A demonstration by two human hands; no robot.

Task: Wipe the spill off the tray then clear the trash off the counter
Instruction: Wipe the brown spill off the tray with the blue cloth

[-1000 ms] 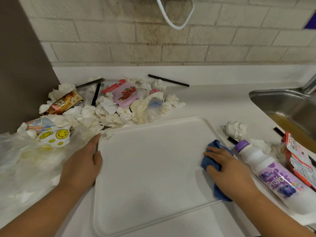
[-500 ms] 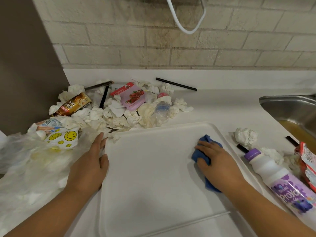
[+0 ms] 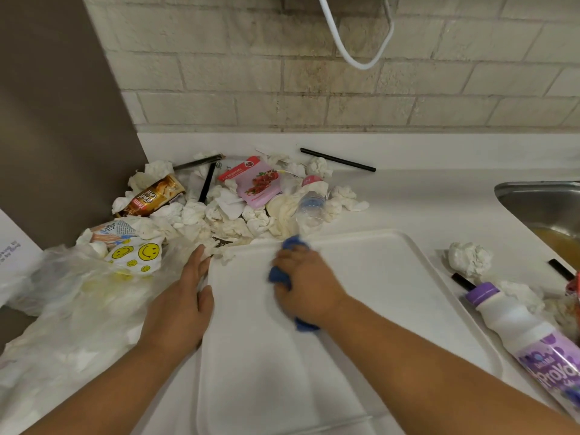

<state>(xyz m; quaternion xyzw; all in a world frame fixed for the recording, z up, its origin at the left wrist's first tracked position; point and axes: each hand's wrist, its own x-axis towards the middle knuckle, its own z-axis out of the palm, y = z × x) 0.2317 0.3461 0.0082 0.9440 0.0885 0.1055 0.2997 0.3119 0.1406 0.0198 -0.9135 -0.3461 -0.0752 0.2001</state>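
A white tray (image 3: 392,296) lies flat on the counter in front of me. My right hand (image 3: 306,284) grips a blue cloth (image 3: 277,274) and presses it on the tray's far left part, near the back rim. My left hand (image 3: 182,306) rests flat on the tray's left edge, fingers straight. A heap of trash (image 3: 232,211) sits behind the tray: crumpled tissues, a brown wrapper (image 3: 153,194), a pink pomegranate packet (image 3: 259,183) and a crushed clear bottle (image 3: 309,205). I see no spill on the tray's surface.
A plastic bag (image 3: 72,296) with smiley faces lies to the left. A purple-capped yogurt bottle (image 3: 530,340), a tissue ball (image 3: 469,257) and black straws lie right of the tray. A black straw (image 3: 337,159) lies by the back wall. A steel sink (image 3: 546,205) is at far right.
My right hand has swept the blue cloth across the tray from its right side to its far left part. My left hand has stayed on the left edge.
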